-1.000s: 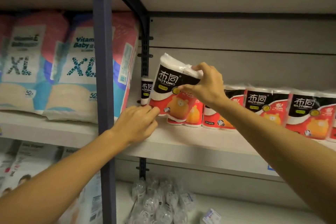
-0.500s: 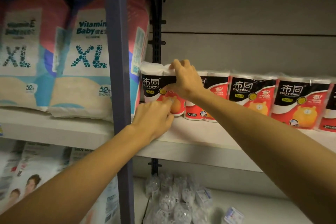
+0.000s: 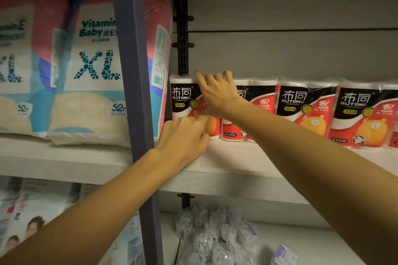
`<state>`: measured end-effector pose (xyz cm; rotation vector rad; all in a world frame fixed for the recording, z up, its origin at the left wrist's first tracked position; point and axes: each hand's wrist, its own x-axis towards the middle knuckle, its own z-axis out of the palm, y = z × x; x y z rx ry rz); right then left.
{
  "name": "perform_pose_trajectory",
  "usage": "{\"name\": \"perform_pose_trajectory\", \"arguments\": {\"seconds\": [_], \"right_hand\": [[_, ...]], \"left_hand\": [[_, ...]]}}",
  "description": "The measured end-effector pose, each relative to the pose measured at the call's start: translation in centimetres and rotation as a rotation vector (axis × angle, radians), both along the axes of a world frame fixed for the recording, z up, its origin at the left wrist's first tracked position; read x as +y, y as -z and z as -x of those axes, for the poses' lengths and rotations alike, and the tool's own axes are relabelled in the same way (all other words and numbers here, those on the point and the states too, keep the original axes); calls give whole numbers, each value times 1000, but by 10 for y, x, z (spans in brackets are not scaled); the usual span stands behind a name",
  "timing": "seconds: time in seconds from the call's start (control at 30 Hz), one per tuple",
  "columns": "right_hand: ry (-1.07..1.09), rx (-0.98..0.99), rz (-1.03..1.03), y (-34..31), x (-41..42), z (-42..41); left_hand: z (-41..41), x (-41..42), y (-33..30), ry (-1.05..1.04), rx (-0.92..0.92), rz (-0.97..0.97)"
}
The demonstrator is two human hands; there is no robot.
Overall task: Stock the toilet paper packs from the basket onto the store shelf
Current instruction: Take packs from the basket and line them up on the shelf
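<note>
1. Since a second ago, you have brought the tilted toilet paper pack down upright onto the shelf, at the left end of the row.
2. Your left hand touches its lower front, fingers loosely curled, gripping nothing.
3. Your right hand lies flat on its face, fingers spread.
4. Risk, I judge: pushing unevenly could tip it against the neighbouring packs; the basket is out of view.

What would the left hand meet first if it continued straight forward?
The left hand points at the leftmost toilet paper pack, low on its front; its fingertips seem already touching it, though depth is unclear.
</note>
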<state>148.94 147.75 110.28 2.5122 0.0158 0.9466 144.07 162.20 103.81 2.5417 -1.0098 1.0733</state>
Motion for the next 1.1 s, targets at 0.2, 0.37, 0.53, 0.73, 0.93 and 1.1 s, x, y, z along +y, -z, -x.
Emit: {"name": "perform_pose_trajectory", "arguments": {"seconds": [0.2, 0.37, 0.53, 0.73, 0.93, 1.1], "right_hand": [[25, 2, 56, -2, 2, 3], [93, -35, 137, -1, 10, 1], [45, -48, 19, 4, 7, 9], [-287, -420, -55, 9, -30, 44], [-268, -410, -312, 12, -86, 100], [-210, -388, -317, 9, -143, 162]], "left_hand": [[3, -7, -4, 10, -54, -20], [8, -12, -5, 11, -55, -27], [9, -10, -4, -13, -43, -29], [20, -24, -11, -43, -38, -45], [45, -66, -15, -3, -72, -33], [84, -120, -15, 62, -93, -7]]}}
